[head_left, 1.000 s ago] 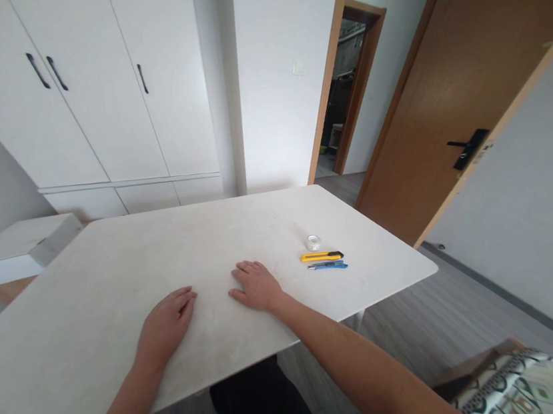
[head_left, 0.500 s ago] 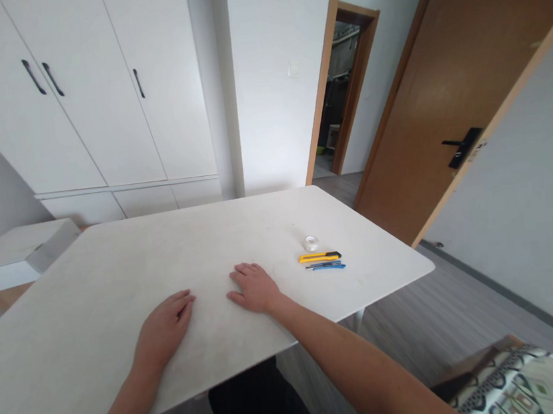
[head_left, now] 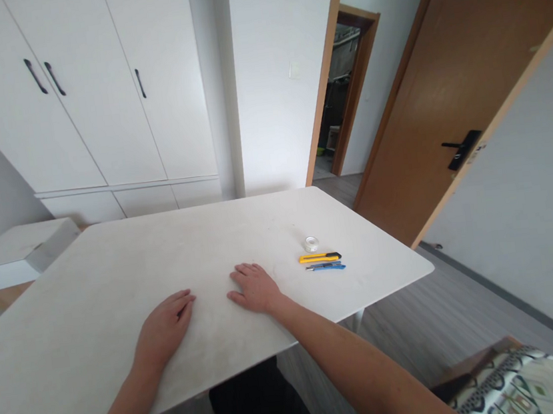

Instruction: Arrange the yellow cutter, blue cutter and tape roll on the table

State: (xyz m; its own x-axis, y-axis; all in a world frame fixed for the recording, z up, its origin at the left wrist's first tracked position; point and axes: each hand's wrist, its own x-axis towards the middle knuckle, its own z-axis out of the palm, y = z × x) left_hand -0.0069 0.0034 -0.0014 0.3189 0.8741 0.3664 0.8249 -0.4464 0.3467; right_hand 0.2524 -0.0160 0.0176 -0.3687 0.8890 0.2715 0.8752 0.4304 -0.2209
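My left hand (head_left: 164, 327) rests on the white table (head_left: 170, 247), fingers stretched out and pointing right, with the thumb close to them and nothing seen in it. Flat on the tabletop to its right lies my right hand (head_left: 253, 288), open, its thumb spread from the fingers. Beyond my right hand, apart from it, a yellow utility knife (head_left: 319, 257) lies sideways. Just nearer to me is a thinner blue utility knife (head_left: 325, 267), roughly parallel to it. A small roll of clear tape (head_left: 311, 243) sits behind the yellow knife.
White cabinets (head_left: 164, 113) with dark handles stand beyond the table. At the left is a white box (head_left: 14, 252). A wooden door (head_left: 442, 79) stands open on the right. Patterned fabric (head_left: 535, 383) covers something at the lower right. The table's near edge runs below my hands.
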